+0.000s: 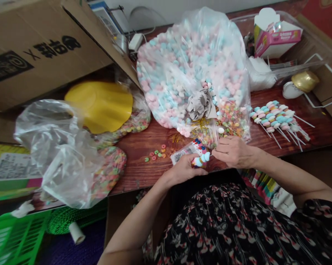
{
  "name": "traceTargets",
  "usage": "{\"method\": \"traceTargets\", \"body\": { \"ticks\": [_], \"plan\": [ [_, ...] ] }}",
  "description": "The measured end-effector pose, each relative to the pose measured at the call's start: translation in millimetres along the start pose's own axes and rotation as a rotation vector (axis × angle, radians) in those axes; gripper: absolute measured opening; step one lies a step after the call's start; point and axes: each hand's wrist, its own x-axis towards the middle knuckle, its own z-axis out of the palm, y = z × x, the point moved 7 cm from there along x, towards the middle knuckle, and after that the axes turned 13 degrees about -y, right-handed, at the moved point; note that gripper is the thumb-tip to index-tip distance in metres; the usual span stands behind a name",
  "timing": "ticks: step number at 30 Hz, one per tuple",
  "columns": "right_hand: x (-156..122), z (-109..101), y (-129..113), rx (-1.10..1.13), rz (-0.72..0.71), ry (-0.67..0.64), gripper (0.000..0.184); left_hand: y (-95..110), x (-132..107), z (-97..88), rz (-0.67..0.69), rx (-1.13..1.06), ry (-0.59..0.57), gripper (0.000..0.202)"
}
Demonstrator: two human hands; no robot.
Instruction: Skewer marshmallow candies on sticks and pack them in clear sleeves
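Lower centre: the left hand (184,170) has its fingers clamped around a candy skewer (201,160), and the right hand (233,151) pinches the skewer's top end, seemingly on a blue piece. Squeezing too hard could crush the soft piece, or a slack grip could let it slip off the table (143,176).

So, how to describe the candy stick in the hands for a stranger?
Find the big clear bag of pastel candies on the wooden table. Just below it, the left hand holds the candy stick, right hand at its tip. Unlike the finished sticks lying farther right, it is held.
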Motion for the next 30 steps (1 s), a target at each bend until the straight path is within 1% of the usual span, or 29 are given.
{"method": "traceTargets", "body": {
  "ticks": [3, 5, 7, 9, 11, 13, 16, 20, 21, 22, 24, 25, 27, 28, 30],
  "plan": [
    [8, 3, 0, 0.016, 0.037, -0.076, 0.023, 4, 3, -4.2, -0.001, 0.112, 0.051, 0.023],
    [11, 2, 7, 0.013, 0.054, -0.102, 0.021, 10, 3, -5.3, 0.018, 0.144, 0.055, 0.025],
    [13, -3, 16, 0.0, 0.045, -0.097, 0.021, 13, 1, -3.1, 0.025, 0.09, 0.009, 0.031],
    [14, -11, 23, -0.01, 0.0, -0.069, 0.023, 14, -2, 3.5, -0.002, -0.039, -0.091, 0.039],
    [15, -18, 23, -0.01, -0.077, -0.045, 0.024, 13, -6, 12.6, -0.033, -0.195, -0.206, 0.049],
    [16, -21, 18, -0.008, -0.144, -0.046, 0.025, 13, -8, 19.4, -0.045, -0.31, -0.282, 0.058],
    [18, -19, 7, -0.015, -0.174, -0.068, 0.026, 9, -6, 20.7, -0.06, -0.352, -0.296, 0.062],
    [19, -7, 0, 0.037, -0.156, -0.108, 0.023, 4, 0, 17.2, -0.08, -0.23, -0.306, 0.067],
    [19, -4, 2, 0.055, -0.138, -0.127, 0.022, 5, 2, 13.7, -0.059, -0.165, -0.272, 0.069],
    [19, -1, 5, 0.067, -0.115, -0.142, 0.021, 8, 3, 8.3, -0.023, -0.078, -0.208, 0.073],
    [17, 1, 13, 0.068, -0.057, -0.164, 0.019, 17, 0, -3.7, 0.049, 0.163, -0.024, 0.083],
    [17, 1, 17, 0.06, -0.029, -0.165, 0.019, 20, -4, -8.4, 0.058, 0.302, 0.077, 0.09],
    [15, -2, 24, 0.043, 0.02, -0.152, 0.018, 24, -14, -14.6, 0.006, 0.578, 0.27, 0.096],
    [14, -2, 26, 0.037, 0.04, -0.146, 0.017, 25, -20, -16.3, -0.036, 0.705, 0.359, 0.093],
    [13, -2, 29, 0.045, 0.068, -0.137, 0.018, 25, -29, -16.5, -0.095, 0.91, 0.501, 0.078]
  ]
}}
